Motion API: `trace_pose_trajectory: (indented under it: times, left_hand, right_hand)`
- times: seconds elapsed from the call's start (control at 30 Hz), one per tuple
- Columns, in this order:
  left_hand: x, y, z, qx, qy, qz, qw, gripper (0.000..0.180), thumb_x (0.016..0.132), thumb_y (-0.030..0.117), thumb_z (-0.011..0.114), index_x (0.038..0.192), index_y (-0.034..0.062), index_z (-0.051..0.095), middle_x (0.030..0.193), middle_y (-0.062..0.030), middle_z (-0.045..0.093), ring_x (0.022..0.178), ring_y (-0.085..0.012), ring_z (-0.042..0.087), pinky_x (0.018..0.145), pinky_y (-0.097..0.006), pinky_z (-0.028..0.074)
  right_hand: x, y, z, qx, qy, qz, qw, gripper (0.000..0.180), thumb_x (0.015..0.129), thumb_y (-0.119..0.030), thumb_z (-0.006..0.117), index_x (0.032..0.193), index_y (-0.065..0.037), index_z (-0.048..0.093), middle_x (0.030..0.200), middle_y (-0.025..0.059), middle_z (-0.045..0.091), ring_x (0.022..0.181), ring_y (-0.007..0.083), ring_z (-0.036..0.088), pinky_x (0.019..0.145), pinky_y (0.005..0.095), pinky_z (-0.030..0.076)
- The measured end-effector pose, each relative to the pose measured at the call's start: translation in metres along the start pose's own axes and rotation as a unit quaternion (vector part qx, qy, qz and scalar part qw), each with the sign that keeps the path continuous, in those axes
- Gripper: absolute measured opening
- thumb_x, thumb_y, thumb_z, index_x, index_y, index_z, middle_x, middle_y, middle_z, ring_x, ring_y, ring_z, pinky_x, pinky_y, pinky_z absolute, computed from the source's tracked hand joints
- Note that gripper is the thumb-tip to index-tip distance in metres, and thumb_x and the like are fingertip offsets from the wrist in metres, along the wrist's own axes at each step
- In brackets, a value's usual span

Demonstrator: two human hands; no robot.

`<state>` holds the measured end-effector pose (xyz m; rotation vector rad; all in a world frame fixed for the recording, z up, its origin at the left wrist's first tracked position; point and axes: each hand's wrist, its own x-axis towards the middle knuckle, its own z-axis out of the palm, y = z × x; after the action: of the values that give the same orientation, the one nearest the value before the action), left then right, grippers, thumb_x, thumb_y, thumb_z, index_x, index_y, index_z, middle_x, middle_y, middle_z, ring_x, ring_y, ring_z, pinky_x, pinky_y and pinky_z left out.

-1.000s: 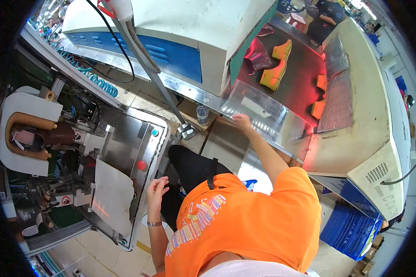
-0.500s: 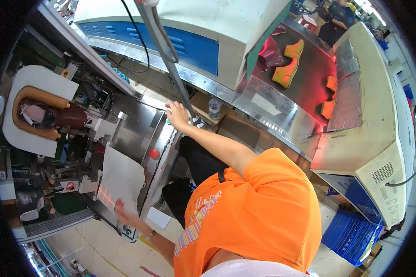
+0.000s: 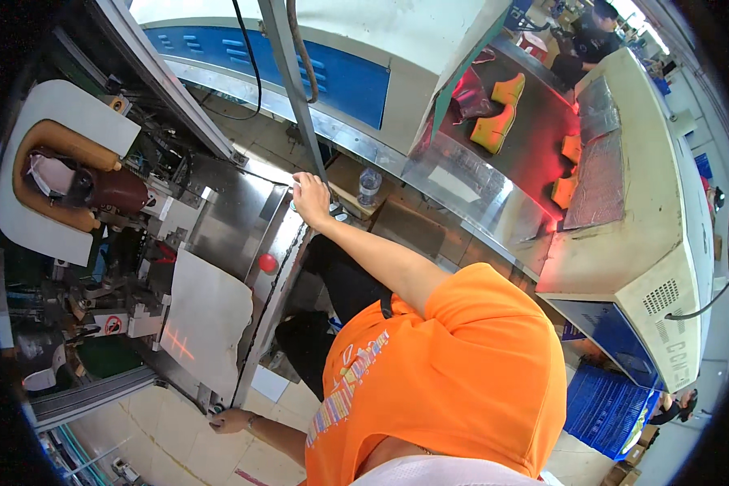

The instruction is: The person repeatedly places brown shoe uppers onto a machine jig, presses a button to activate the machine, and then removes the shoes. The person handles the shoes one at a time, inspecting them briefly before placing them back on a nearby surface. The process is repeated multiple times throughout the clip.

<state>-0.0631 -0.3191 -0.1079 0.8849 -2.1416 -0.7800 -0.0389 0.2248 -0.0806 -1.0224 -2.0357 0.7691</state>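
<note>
My right hand [image 3: 311, 201] lies with fingers outstretched on the near corner of the metal machine table [image 3: 233, 212], beside an upright grey post. At the table's other corner, my left hand [image 3: 231, 420] touches a small control [image 3: 215, 407]; its fingers are partly seen and grip nothing visible. A red push button [image 3: 267, 262] sits on the table edge between my hands. Across the table lies a white sheet [image 3: 206, 316] marked by orange-red light lines. Further left, the machine holds a dark brown shoe or boot upper [image 3: 120, 190] inside a tan U-shaped pad [image 3: 55, 134].
A conveyor [image 3: 535, 146] under red light carries yellow-orange lit shoe parts [image 3: 498, 121] at upper right. A clear plastic cup [image 3: 369, 186] stands near the post. A blue crate [image 3: 607, 413] is at lower right. Another person [image 3: 595, 36] is in the far background.
My left hand has moved off the white sheet, down to the control at the table corner. My right hand stays at its corner. The view has shifted slightly.
</note>
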Motion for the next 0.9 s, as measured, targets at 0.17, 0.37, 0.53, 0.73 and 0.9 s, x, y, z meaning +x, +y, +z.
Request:
trace_pose_trajectory:
  times: [0.17, 0.37, 0.53, 0.73, 0.9]
  left_hand:
    - [-0.008, 0.012, -0.003, -0.015, 0.061, 0.000, 0.998, 0.030, 0.084, 0.023, 0.044, 0.106, 0.0055, 0.053, 0.099, -0.0146, 0.058, 0.087, -0.0310, 0.057, 0.072, -0.041, 0.045]
    - [0.000, -0.005, 0.002, -0.008, 0.063, -0.005, 0.998, 0.029, 0.083, 0.017, 0.042, 0.109, 0.0069, 0.052, 0.098, -0.0156, 0.057, 0.085, -0.0310, 0.057, 0.072, -0.041, 0.045]
    - [-0.001, -0.001, 0.006, -0.008, 0.036, 0.014, 0.999, 0.030, 0.082, 0.017, 0.045, 0.109, 0.0050, 0.050, 0.103, -0.0169, 0.054, 0.089, -0.0323, 0.055, 0.075, -0.042, 0.044]
    - [0.007, -0.008, 0.002, -0.053, -0.006, -0.035, 0.998, 0.037, 0.082, 0.021, 0.047, 0.114, 0.0018, 0.047, 0.111, -0.0191, 0.050, 0.100, -0.0326, 0.050, 0.083, -0.041, 0.042]
    - [0.007, -0.008, -0.008, -0.097, -0.096, -0.094, 0.986, 0.038, 0.083, 0.023, 0.046, 0.115, 0.0016, 0.046, 0.112, -0.0187, 0.050, 0.102, -0.0324, 0.048, 0.085, -0.041, 0.041]
  right_hand:
    - [-0.001, -0.008, -0.005, -0.007, -0.003, 0.027, 1.000, 0.031, 0.080, -0.019, 0.051, 0.107, -0.005, 0.045, 0.093, 0.0152, 0.057, 0.092, 0.0297, 0.052, 0.079, 0.0417, 0.039]
    - [-0.002, -0.007, 0.000, 0.005, 0.005, 0.035, 0.999, 0.027, 0.080, -0.019, 0.051, 0.104, -0.006, 0.048, 0.092, 0.0150, 0.057, 0.091, 0.0305, 0.053, 0.079, 0.0417, 0.040]
    - [0.008, 0.020, 0.000, 0.248, 0.109, 0.118, 0.955, 0.020, 0.079, -0.011, 0.054, 0.097, -0.003, 0.051, 0.088, 0.0116, 0.058, 0.081, 0.0220, 0.056, 0.070, 0.0334, 0.044]
    - [-0.034, 0.128, -0.105, 0.172, 0.184, 0.170, 0.953, 0.022, 0.072, -0.001, 0.053, 0.094, -0.004, 0.054, 0.086, 0.0087, 0.054, 0.079, 0.0201, 0.053, 0.073, 0.0287, 0.043]
    - [-0.072, 0.293, -0.260, 0.000, 0.431, 0.299, 0.852, 0.029, 0.068, 0.001, 0.051, 0.097, -0.002, 0.051, 0.097, 0.0119, 0.050, 0.090, 0.0231, 0.047, 0.081, 0.0335, 0.038]
